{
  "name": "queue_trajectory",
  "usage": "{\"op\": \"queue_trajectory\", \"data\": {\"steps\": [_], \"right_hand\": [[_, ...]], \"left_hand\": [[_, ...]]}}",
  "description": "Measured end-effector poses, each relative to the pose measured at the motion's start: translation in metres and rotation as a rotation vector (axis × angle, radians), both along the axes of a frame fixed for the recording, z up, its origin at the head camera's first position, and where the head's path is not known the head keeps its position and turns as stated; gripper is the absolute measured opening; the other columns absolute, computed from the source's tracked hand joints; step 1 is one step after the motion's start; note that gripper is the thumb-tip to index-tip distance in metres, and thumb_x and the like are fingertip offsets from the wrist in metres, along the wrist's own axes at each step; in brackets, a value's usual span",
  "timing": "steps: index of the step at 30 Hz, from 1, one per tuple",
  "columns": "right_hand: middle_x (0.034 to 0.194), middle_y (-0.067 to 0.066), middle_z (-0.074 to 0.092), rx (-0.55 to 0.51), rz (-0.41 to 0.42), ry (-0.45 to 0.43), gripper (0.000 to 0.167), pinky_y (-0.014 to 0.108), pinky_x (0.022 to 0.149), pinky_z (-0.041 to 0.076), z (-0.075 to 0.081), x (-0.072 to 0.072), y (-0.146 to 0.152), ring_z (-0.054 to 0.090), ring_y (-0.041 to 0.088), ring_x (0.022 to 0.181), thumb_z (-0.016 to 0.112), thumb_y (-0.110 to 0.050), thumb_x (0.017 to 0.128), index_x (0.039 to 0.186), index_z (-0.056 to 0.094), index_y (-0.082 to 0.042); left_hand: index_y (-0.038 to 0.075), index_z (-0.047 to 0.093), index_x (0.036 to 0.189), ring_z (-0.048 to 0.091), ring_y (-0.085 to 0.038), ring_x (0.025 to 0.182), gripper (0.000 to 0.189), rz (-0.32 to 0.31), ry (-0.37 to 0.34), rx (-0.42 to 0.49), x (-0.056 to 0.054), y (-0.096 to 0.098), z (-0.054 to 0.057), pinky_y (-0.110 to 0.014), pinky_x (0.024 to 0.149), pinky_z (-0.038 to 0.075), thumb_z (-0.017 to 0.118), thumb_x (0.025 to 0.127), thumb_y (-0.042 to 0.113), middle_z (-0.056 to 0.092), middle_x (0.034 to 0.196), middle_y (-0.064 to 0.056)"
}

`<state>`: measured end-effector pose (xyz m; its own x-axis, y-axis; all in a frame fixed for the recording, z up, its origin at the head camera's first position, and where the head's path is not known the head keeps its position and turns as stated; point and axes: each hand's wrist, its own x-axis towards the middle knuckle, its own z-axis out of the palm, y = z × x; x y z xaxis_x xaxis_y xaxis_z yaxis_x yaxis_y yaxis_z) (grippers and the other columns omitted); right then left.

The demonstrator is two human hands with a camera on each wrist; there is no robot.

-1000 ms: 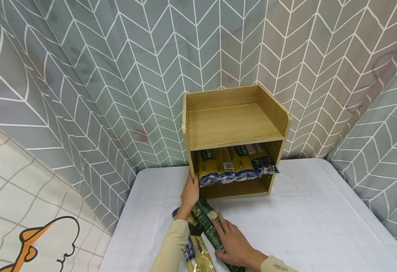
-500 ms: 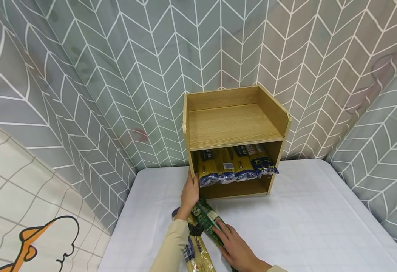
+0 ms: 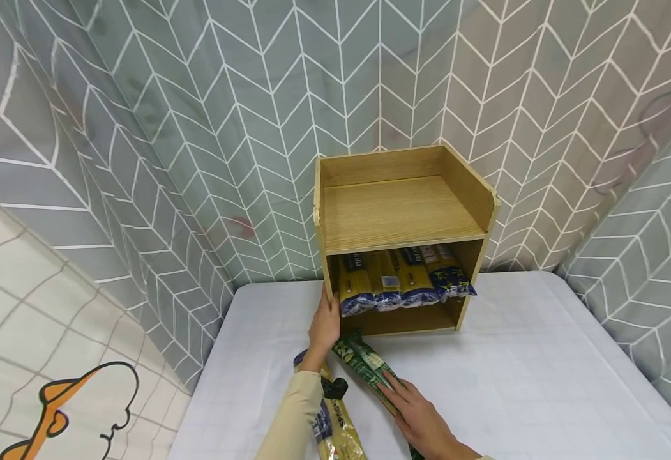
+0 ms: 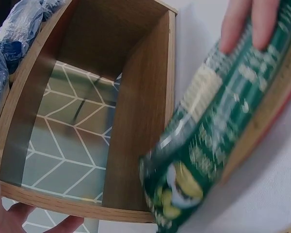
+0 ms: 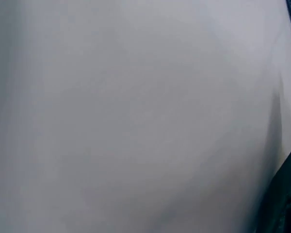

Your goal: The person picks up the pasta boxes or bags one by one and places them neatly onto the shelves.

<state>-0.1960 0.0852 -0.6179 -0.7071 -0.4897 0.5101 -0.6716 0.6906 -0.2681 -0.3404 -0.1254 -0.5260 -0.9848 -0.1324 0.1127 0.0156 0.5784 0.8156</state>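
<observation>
My left hand (image 3: 325, 326) grips the left side panel of a small wooden shelf unit (image 3: 404, 211), its fingers (image 4: 63, 224) around the panel's edge in the left wrist view. My right hand (image 3: 424, 421) holds a long green food packet (image 3: 372, 365) from above, the far end angled toward the shelf's lower left corner. In the left wrist view the green packet (image 4: 208, 131) overlaps the lower board's end, two of my right fingertips on it. Only a dark green edge (image 5: 283, 199) of it shows in the right wrist view.
Several yellow-and-blue pasta packets (image 3: 389, 281) lie side by side on the shelf's middle board. Below them is an open lower compartment (image 3: 410, 317). A yellow spaghetti packet (image 3: 338, 428) lies on the white tablecloth (image 3: 519, 370), partly under my left forearm. Patterned curtains (image 3: 266, 128) stand behind.
The green packet and my right hand have shifted slightly to the right, and the packet has turned to show a narrower side. My left hand stays on the shelf panel.
</observation>
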Motion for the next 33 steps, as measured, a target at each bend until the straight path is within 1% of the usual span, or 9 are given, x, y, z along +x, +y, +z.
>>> {"op": "queue_trajectory", "data": {"steps": [4, 7, 13, 17, 20, 23, 27, 30, 33], "right_hand": [[0.146, 0.020, 0.059, 0.008, -0.037, 0.032, 0.073, 0.030, 0.076, 0.060, -0.002, 0.000, 0.011, 0.064, 0.028, 0.116, 0.082, 0.005, 0.074, 0.143, 0.061, -0.010], [0.146, 0.018, 0.060, 0.006, -0.071, 0.046, 0.073, 0.030, 0.077, 0.061, -0.003, -0.002, 0.014, 0.064, 0.028, 0.118, 0.084, 0.004, 0.073, 0.142, 0.061, -0.010], [0.148, 0.015, 0.060, -0.045, -0.149, 0.041, 0.073, 0.034, 0.080, 0.061, 0.001, -0.012, 0.022, 0.064, 0.027, 0.120, 0.085, 0.005, 0.073, 0.141, 0.063, -0.010], [0.150, 0.016, 0.058, -0.058, -0.190, 0.041, 0.075, 0.037, 0.081, 0.062, 0.004, -0.024, 0.028, 0.064, 0.030, 0.120, 0.085, 0.008, 0.073, 0.142, 0.062, -0.009], [0.150, 0.019, 0.058, -0.066, -0.216, 0.042, 0.072, 0.039, 0.080, 0.062, 0.007, -0.034, 0.033, 0.064, 0.035, 0.119, 0.084, 0.011, 0.073, 0.140, 0.063, -0.006], [0.149, 0.022, 0.057, -0.091, -0.245, 0.016, 0.066, 0.042, 0.078, 0.061, 0.011, -0.045, 0.037, 0.064, 0.041, 0.117, 0.079, 0.012, 0.078, 0.140, 0.063, -0.004], [0.149, 0.025, 0.056, -0.085, -0.286, -0.048, 0.058, 0.049, 0.082, 0.060, 0.016, -0.060, 0.042, 0.062, 0.048, 0.120, 0.074, 0.009, 0.085, 0.140, 0.062, -0.003], [0.149, 0.025, 0.056, -0.055, -0.306, -0.083, 0.055, 0.054, 0.086, 0.059, 0.019, -0.071, 0.047, 0.061, 0.050, 0.123, 0.074, 0.007, 0.086, 0.139, 0.062, -0.003], [0.148, 0.025, 0.057, -0.035, -0.315, -0.066, 0.055, 0.053, 0.084, 0.060, 0.022, -0.084, 0.052, 0.063, 0.047, 0.119, 0.075, 0.006, 0.084, 0.137, 0.062, -0.002]], "left_hand": [[0.020, 0.022, 0.166, 0.061, -0.051, 0.125, 0.059, 0.015, -0.004, 0.002, 0.000, 0.000, 0.000, -0.072, 0.095, 0.047, 0.031, 0.112, 0.043, 0.055, 0.153, -0.020], [0.020, 0.022, 0.166, 0.060, -0.050, 0.128, 0.060, 0.016, -0.010, -0.001, -0.001, -0.001, 0.000, -0.071, 0.098, 0.047, 0.031, 0.112, 0.044, 0.054, 0.154, -0.019], [0.021, 0.021, 0.166, 0.059, -0.049, 0.130, 0.061, 0.011, -0.023, 0.001, -0.002, -0.001, -0.001, -0.071, 0.098, 0.047, 0.029, 0.111, 0.047, 0.054, 0.154, -0.019], [0.019, 0.021, 0.166, 0.059, -0.050, 0.129, 0.062, 0.007, -0.020, 0.000, -0.002, 0.000, -0.001, -0.071, 0.097, 0.047, 0.029, 0.111, 0.047, 0.055, 0.153, -0.020], [0.020, 0.021, 0.166, 0.060, -0.050, 0.129, 0.061, 0.008, -0.015, -0.001, 0.000, 0.001, -0.001, -0.072, 0.097, 0.047, 0.029, 0.111, 0.045, 0.055, 0.152, -0.019], [0.022, 0.021, 0.166, 0.060, -0.049, 0.129, 0.060, 0.006, -0.013, 0.000, 0.000, 0.000, 0.000, -0.071, 0.098, 0.047, 0.030, 0.111, 0.045, 0.055, 0.153, -0.018], [0.022, 0.022, 0.166, 0.060, -0.049, 0.129, 0.060, 0.003, -0.004, -0.005, -0.001, -0.001, -0.001, -0.071, 0.098, 0.047, 0.030, 0.111, 0.045, 0.055, 0.153, -0.018], [0.022, 0.023, 0.166, 0.060, -0.049, 0.128, 0.059, 0.009, -0.003, -0.006, -0.001, 0.000, -0.001, -0.071, 0.097, 0.048, 0.030, 0.111, 0.044, 0.054, 0.154, -0.018], [0.024, 0.023, 0.165, 0.061, -0.050, 0.128, 0.058, 0.012, 0.002, -0.007, -0.002, 0.001, 0.000, -0.071, 0.095, 0.048, 0.030, 0.111, 0.044, 0.053, 0.155, -0.017]]}}
